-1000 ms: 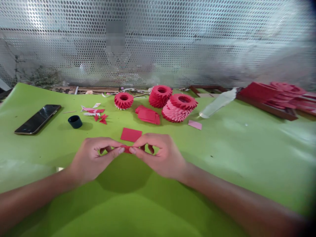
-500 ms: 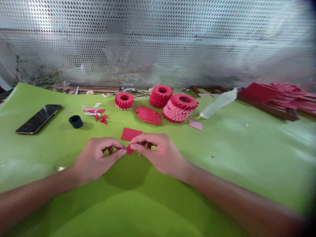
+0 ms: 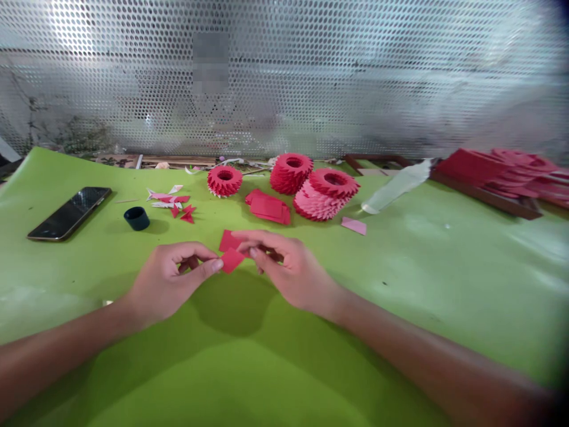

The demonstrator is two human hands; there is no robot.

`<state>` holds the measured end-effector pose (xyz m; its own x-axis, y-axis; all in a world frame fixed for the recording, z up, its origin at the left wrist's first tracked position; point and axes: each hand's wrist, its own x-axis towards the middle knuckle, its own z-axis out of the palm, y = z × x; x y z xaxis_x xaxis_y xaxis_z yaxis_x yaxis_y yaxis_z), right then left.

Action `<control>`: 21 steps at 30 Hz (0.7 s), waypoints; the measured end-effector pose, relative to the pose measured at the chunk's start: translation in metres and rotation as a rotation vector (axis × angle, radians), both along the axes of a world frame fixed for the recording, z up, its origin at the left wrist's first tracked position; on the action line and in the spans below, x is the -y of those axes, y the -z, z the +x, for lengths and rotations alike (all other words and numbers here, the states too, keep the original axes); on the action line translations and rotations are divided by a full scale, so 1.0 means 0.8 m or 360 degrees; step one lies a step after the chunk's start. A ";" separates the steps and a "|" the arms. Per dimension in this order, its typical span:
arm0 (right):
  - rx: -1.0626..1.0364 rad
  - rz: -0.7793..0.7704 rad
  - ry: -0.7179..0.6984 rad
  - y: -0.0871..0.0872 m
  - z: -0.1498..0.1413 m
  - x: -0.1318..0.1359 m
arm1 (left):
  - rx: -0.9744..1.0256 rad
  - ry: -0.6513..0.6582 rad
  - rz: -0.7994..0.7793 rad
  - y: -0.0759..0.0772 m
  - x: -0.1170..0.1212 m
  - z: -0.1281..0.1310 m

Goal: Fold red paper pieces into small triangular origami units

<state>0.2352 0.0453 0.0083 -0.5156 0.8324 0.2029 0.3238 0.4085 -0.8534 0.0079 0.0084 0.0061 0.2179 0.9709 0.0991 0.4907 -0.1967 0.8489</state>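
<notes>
Pinching a small red four-sided paper piece (image 3: 232, 261) at its left corner, my L grip (image 3: 218, 261) has thumb & index closed. My R grip (image 3: 243, 244) looks loosely spread by the right corner; can't tell if it touches. I'd steady w/ L, square edges before any crease, & avoid the flat red paper rectangle (image 3: 227, 239) just beyond both grips on the green counter (image 3: 400, 267).

Small red paper (image 3: 232, 261) now shows more face; right hand (image 3: 288, 267) forefinger extended, covering more of red sheet (image 3: 227, 240).
</notes>
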 end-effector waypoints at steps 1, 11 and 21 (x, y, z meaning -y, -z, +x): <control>-0.0032 0.0007 0.0028 0.000 0.001 -0.001 | 0.0007 -0.0028 0.0017 0.000 0.000 0.000; 0.0336 0.0729 -0.0136 0.002 0.000 0.015 | -0.0204 0.0064 0.0129 0.001 0.000 0.002; 0.0295 0.1013 -0.0241 0.008 0.015 -0.002 | -0.0800 0.0426 0.0980 -0.001 -0.006 -0.011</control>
